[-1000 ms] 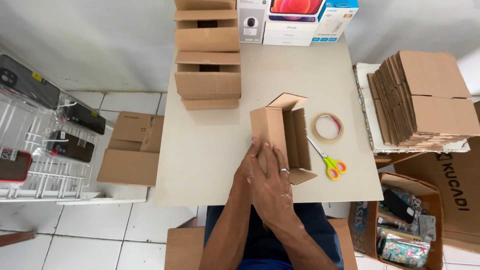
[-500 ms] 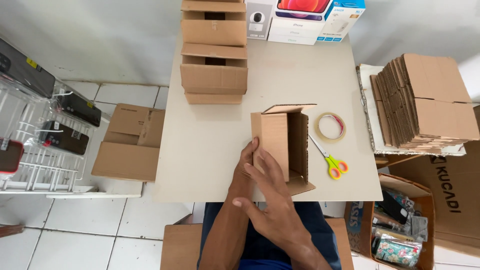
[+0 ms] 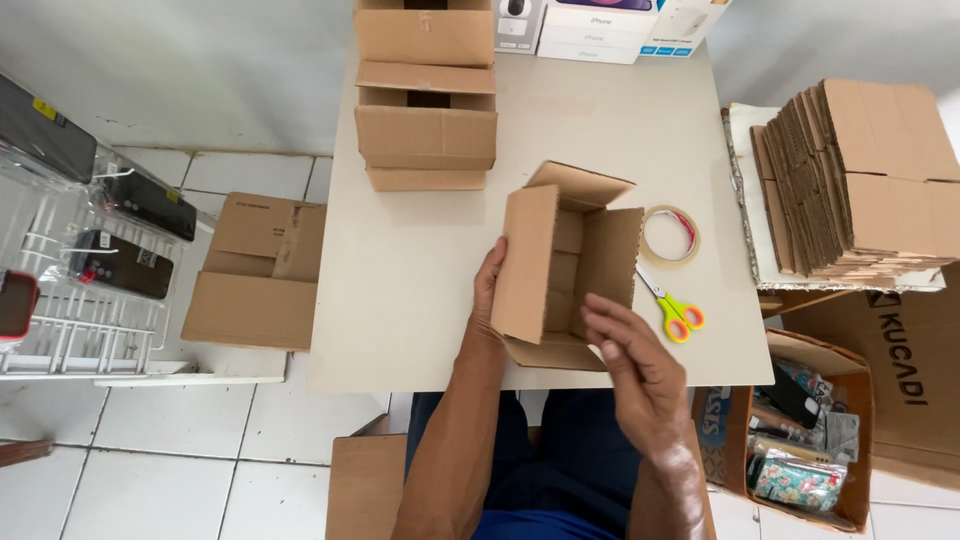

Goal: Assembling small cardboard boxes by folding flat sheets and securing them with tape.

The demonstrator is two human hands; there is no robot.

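A small brown cardboard box [image 3: 565,265] stands on the beige table [image 3: 420,300] with its top flaps open and its inside showing. My left hand [image 3: 487,292] grips the box's left flap from outside. My right hand [image 3: 640,375] hovers just in front of the box's near flap, fingers apart, holding nothing. A roll of tape [image 3: 670,236] lies right of the box, and yellow-and-orange scissors [image 3: 672,308] lie just below the roll.
Two assembled boxes [image 3: 427,120] stand at the back of the table, with white product boxes [image 3: 600,20] behind. A stack of flat cardboard [image 3: 860,180] sits at right. Another box [image 3: 258,270] rests at left beside a wire rack [image 3: 80,260].
The box has been turned so that its open top faces up. My right hand has come off it and moved right; my left hand now holds the left flap.
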